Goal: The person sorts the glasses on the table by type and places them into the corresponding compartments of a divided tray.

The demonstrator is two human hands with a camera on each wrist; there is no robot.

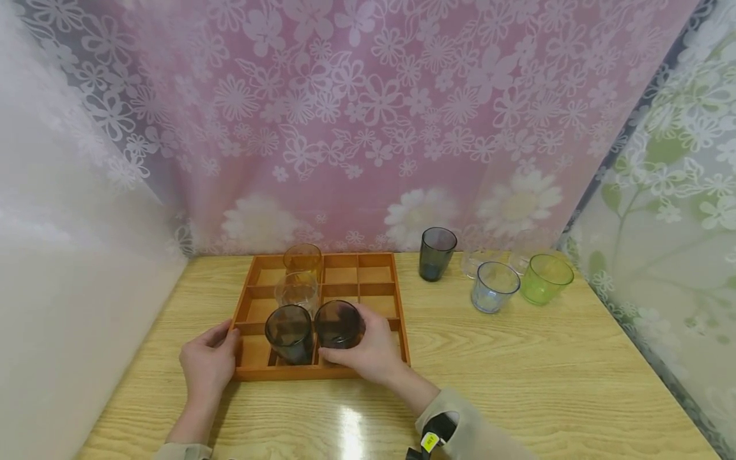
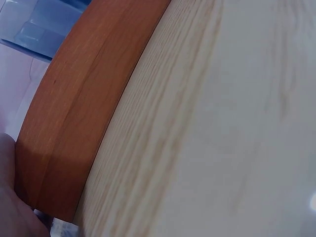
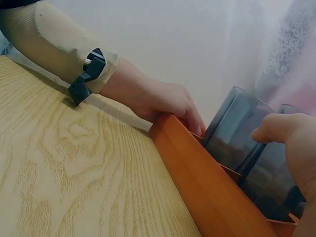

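Observation:
My left hand grips the left side of a divided wooden tray near its front corner. In the head view, my right hand holds a dark grey glass with thumb and fingers round its side. This glass stands upright at the tray's front row; whether its base touches the bottom cannot be made out. Directly to its left, another dark grey glass sits in the front row. Behind that come a clear glass and, at the back, an amber glass.
To the tray's right, a tall dark glass, a bluish glass and a green glass stand on the wooden table. Faint clear glasses are behind them. A flowered curtain hangs along the back.

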